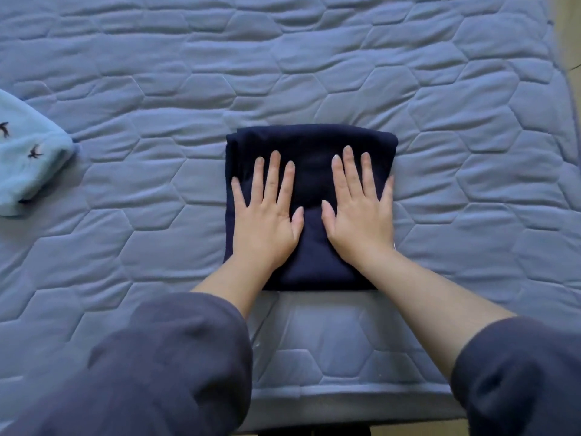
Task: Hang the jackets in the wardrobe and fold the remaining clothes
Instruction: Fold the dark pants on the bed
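Garment (314,141) (shirt, perhaps) under flat fingers (273,176)

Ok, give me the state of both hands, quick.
Left hand: open, fingers straight, pressing flat on the folded navy garment.
Right hand: open, pressing flat on the same garment.

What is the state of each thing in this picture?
navy garment: folded into a rectangle, flat on the bed cover
left hand: open, pressing flat on the navy garment
right hand: open, pressing flat on the navy garment
light blue cloth: at the left, partly out of frame
bed cover: spread out, slightly wrinkled
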`<state>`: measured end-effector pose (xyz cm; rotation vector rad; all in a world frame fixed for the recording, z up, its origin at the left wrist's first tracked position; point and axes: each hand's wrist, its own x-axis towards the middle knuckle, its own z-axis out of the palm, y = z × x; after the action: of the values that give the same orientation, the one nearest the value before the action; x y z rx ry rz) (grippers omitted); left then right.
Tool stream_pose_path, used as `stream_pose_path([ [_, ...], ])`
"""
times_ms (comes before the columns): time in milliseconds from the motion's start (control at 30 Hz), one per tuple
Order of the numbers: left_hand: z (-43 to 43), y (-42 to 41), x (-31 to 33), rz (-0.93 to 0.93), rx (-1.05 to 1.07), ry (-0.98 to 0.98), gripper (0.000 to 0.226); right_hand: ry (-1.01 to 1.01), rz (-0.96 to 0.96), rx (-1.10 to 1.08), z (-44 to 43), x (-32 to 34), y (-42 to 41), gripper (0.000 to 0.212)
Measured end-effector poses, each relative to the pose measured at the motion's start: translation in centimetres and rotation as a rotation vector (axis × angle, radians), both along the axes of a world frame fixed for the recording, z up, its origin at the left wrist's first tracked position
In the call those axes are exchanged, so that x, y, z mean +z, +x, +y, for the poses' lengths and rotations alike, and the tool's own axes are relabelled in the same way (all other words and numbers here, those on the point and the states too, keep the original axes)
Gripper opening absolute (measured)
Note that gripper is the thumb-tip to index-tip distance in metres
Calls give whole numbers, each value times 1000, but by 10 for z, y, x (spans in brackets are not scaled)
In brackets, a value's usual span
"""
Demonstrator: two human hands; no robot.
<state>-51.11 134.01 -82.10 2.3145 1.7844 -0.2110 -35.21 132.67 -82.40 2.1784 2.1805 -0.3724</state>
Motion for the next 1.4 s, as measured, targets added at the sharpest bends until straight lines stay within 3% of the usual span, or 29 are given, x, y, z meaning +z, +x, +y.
stream_pose_path([
  [133,-12,-19,26,-310,120,26,73,49,317,-125,-4,30,9,73],
  [233,-26,-40,50,-717,575,-75,76,24,659,-504,-17,49,26,75],
  [300,-29,-49,58,-896,914,-339,67,-119,853,-766,-25,56,34,60],
  [400,-30,-59,69,-1009,1116,-810,42,-473,1040,-955,-33,68,41,37],
  [467,-27,-58,89,-1037,1202,-998,29,-671,1151,-1038,-39,85,42,32],
  [667,-40,-62,194,-1099,1316,-1149,20,-851,1294,-1227,-67,189,36,18],
  [833,-93,-82,320,-1203,1521,-1074,29,-891,1431,-1416,-97,315,19,11],
  [933,-137,-94,391,-1342,1658,-985,28,-960,1476,-1390,-111,385,3,14],
  [1133,-242,-99,510,-1689,1759,-673,30,-1082,1513,-1061,-139,498,-24,9],
  [1267,-317,-82,573,-1866,1870,-314,40,-1201,1397,-819,-162,557,-38,10],
  [1400,-401,-40,618,-2078,2004,32,31,-1343,1259,-596,-194,596,-52,11],
])
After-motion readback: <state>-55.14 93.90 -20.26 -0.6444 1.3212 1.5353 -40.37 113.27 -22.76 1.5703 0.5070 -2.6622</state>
